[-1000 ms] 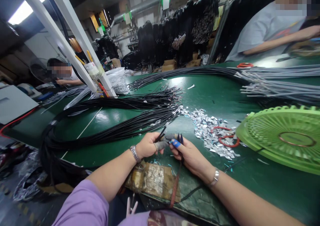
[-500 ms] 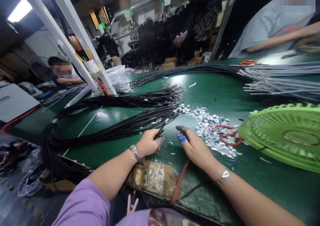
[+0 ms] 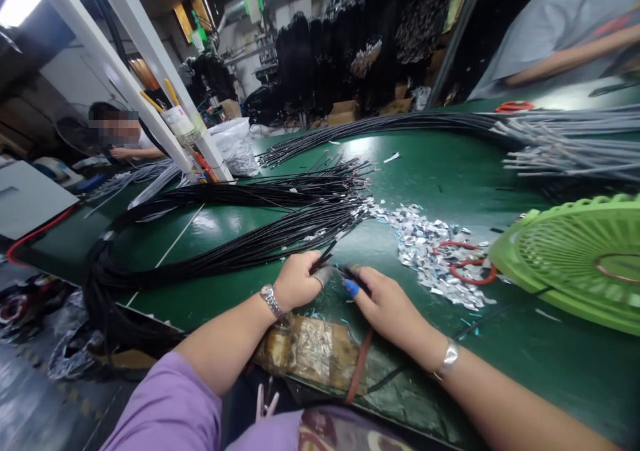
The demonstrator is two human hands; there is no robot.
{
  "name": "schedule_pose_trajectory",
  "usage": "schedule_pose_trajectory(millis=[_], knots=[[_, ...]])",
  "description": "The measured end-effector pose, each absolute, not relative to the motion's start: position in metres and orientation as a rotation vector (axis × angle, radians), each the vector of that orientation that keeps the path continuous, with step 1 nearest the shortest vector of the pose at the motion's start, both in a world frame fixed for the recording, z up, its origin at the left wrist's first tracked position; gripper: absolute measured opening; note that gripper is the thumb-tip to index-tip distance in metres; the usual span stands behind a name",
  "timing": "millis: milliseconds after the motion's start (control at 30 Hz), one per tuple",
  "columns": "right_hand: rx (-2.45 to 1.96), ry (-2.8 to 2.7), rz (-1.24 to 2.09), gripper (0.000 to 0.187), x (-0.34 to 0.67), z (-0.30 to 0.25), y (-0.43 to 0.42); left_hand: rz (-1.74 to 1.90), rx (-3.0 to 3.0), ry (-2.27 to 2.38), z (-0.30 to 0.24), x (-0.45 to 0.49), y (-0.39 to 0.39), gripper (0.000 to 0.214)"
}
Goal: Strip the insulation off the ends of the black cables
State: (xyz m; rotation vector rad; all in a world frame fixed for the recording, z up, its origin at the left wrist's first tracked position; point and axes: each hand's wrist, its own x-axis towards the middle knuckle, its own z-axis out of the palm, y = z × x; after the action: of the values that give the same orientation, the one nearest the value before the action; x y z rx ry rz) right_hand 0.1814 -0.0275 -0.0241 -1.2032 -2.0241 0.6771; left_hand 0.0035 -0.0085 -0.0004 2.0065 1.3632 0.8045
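My left hand [image 3: 301, 281] is closed around a black cable [image 3: 324, 256], whose end pokes up past the thumb. Close on its right, my right hand [image 3: 373, 292] has thumb and fingers pinched together by the cable's other tip; what lies between them is too small to make out. Dark finger covers and a blue wrap show on the fingertips. Beyond both hands lies a long bundle of black cables [image 3: 260, 238], its cut ends fanned toward the middle of the green table. White and silvery scraps [image 3: 425, 248] are heaped to the right of those ends.
Red-handled scissors [image 3: 473, 271] lie in the scraps beside a green fan [image 3: 575, 258]. Grey cables [image 3: 565, 148] stretch along the right. A taped cardboard piece [image 3: 320, 351] sits at the table's front edge. White posts [image 3: 165, 91] rise at left. Two other people sit across the table.
My right hand has come in toward the left hand, and its open fingers have closed into a pinch. The left hand keeps the black cable. The view has shifted slightly.
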Motion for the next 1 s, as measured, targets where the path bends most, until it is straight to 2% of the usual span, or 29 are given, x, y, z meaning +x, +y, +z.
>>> schedule_pose_trajectory(millis=[300,633,1000], knots=[[-1.205,-1.977,0.76,0.015,0.1767,-0.0275,-0.0304,0.726,2.12,1.445,0.0002,0.0049,-0.012,0.023],[-1.239,-1.921,0.844,0.016,0.1726,-0.0273,-0.0284,0.556,2.276,1.524,0.0017,0.0076,-0.0145,0.014],[-1.274,-2.031,0.7,0.012,0.1727,-0.0275,-0.0325,0.706,2.058,1.436,-0.0012,0.007,-0.0107,0.02]])
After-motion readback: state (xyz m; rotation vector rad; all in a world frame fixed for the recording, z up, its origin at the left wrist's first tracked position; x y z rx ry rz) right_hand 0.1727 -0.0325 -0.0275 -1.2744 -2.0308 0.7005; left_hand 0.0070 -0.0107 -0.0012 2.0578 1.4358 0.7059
